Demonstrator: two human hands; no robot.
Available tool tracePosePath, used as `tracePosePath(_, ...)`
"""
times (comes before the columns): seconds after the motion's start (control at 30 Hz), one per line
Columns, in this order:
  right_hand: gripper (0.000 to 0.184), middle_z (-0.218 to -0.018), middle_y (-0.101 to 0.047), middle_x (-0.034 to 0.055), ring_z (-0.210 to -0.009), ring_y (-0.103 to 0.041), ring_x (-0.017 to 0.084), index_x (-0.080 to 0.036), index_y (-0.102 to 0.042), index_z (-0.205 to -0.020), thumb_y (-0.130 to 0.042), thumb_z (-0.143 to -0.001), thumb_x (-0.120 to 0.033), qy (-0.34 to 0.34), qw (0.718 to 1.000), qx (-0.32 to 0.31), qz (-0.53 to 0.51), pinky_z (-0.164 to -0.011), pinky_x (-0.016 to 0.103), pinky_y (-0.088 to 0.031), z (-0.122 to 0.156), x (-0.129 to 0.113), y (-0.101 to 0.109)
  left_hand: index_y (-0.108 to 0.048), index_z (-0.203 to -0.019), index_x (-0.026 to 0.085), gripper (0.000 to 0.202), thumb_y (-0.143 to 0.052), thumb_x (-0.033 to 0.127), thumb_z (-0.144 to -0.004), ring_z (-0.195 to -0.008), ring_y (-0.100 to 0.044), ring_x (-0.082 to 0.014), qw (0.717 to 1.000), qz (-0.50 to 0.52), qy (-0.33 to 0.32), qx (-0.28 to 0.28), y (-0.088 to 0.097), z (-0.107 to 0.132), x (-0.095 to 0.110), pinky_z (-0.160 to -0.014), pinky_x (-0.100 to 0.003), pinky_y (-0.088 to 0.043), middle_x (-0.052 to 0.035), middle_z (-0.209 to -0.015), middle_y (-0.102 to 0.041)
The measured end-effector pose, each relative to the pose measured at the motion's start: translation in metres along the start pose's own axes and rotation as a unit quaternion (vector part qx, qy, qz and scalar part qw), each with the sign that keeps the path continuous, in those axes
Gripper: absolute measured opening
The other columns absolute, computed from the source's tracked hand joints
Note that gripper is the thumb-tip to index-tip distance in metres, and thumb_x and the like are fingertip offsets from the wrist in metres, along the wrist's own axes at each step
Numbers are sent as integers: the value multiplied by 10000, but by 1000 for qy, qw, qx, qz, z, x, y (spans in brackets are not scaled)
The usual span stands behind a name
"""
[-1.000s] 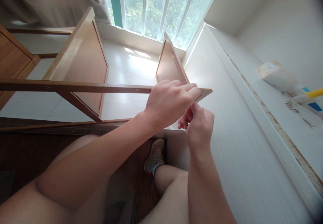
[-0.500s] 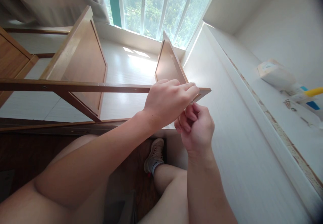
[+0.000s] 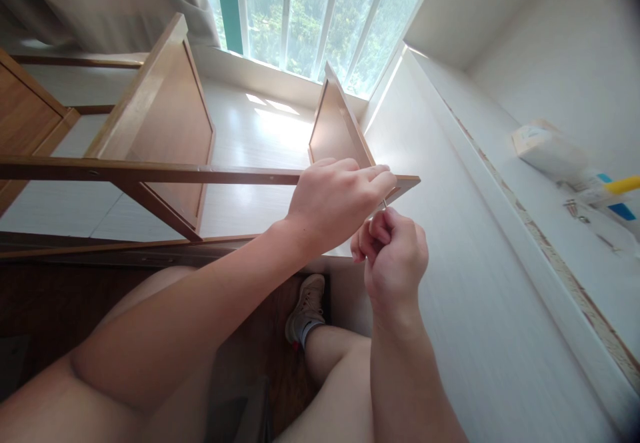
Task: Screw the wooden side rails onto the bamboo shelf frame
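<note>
**Left hand (image 3: 343, 196) grips a long brown wooden rail (image 3: 240, 175); right hand (image 3: 395, 253) pinches a thin, pale, metal-looking pin (image 3: 385, 204)**

The left hand lies over the rail close to its right end, palm down, its fingers bent across the top in a narrow hold. How the fingertips sit beneath the wood cannot be told, since the back of the hand covers them.

The right hand is just below, near the rail's underside. Thumb and forefinger close on the slim pin, whose visible tip points up toward the wood beside the left hand; the other fingers curl into the palm. Whether the pin enters the rail is hidden.

The rail runs from the left edge of the view to a bare end just past the left hand. A narrow upright brown wooden panel (image 3: 336, 120) reaches the rail beside the left hand, which covers the join. Farther left stands a broad brown framed wooden panel (image 3: 167, 113), crossing beneath the rail and meeting a lower brown wooden rail (image 3: 125, 248). The frame rests over a glossy white surface (image 3: 245, 130) below a window with white bars (image 3: 307, 20). On a white ledge (image 3: 525, 156) at right lie a yellow-and-blue handled object (image 3: 623, 186) and small metal pieces (image 3: 571, 208).
</note>
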State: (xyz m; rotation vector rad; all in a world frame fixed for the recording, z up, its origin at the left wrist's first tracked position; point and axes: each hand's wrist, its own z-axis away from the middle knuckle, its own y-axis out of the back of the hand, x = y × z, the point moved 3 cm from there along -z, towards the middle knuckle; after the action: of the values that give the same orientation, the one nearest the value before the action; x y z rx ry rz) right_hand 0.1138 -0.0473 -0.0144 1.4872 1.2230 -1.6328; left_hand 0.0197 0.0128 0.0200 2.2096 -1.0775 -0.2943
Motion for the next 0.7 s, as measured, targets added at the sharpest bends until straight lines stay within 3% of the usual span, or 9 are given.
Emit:
tracePosePath(0.2, 404, -425, -306, -74, -338, -324, 88, -236, -315, -541, -456, -918, -278, 5, 999, 10, 30, -357, 247, -308, -3, 1, 2, -685, -849, 208, 193, -524, 180, -951, -642, -577, -142, 1000, -8, -4, 4, -1, 0, -1, -573, -306, -280, 17, -677, -668)
tracePosePath(0.37, 424, -422, -346, -61, -361, -376, 101, -232, -355, -535, -465, -937, -309, 34, 990, 31, 132, -386, 257, -305, -5, 2, 6, -692, -880, 219, 176, -530, 192, -943, -662, -586, -142, 1000, -5, -2, -2, -1, 1, -1, -579, -305, -281, 22, -725, -690)
tracePosePath(0.53, 482, -437, -413, -30, -429, -411, 120, -219, -408, -532, -434, -993, -358, 104, 951, 19, 289, -463, 276, -298, -4, -7, 11, -680, -867, 218, 166, -535, 204, -947, -669, -592, -141, 1000, 2, 6, -7, -1, 1, -1, -571, -314, -281, 21, -718, -687)
tracePosePath(0.7, 507, -491, -503, 7, -478, -432, 135, -215, -439, -546, -429, -1010, -420, 99, 920, -34, 379, -497, 286, -284, -2, -18, 9, -679, -860, 223, 171, -537, 224, -956, -648, -581, -144, 1000, 4, 5, 0, 0, 1, 0, -570, -322, -277, 21, -678, -661)
